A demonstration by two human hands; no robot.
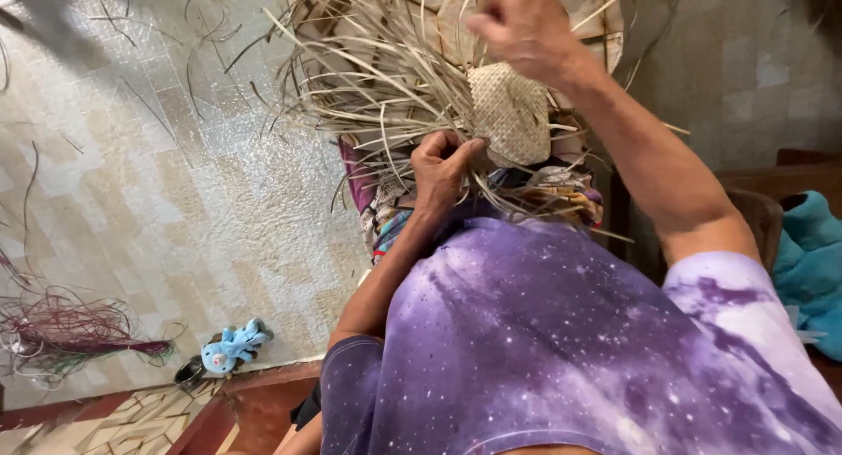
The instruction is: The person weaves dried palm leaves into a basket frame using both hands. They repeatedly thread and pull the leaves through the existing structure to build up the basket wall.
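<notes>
Two hands on one piece: left hand (445, 167) pinching loose strips (368, 87) just below woven patch (509, 111), right hand (524, 24) curled around strands above it.

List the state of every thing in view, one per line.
woven piece: partly woven, loose strips sticking out
left hand: closed on the strips below the woven piece
right hand: raised, pulling strips upward
dyed strands: tangled on the floor
blue toy: lying on the floor
</notes>
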